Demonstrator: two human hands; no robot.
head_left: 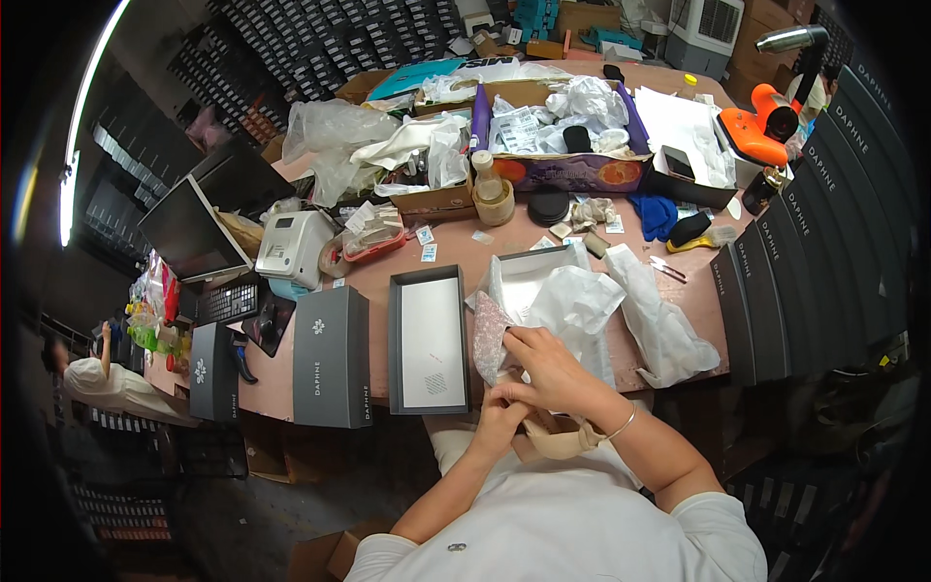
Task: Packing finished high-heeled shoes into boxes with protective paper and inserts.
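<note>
Close to my body, over the table's front edge, I hold a shoe (489,335) with a glittery pink pointed toe and a beige back part. My right hand (551,371) lies over its upper side, fingers closed on it. Below it, my left hand (498,423) pinches the shoe near its middle; the fingertips are partly hidden. Just beyond my hands, white tissue paper (579,299) spills from an open shoe box (514,264). To its left lies a dark grey box lid (395,335) with a white inside.
Closed grey shoe boxes (330,354) stand at left, near a label printer (293,247) and monitor (194,233). Tall stacked boxes (824,242) line the right edge. Behind are a purple carton (562,173) of paper, a tape roll (494,202) and an orange tool (752,136).
</note>
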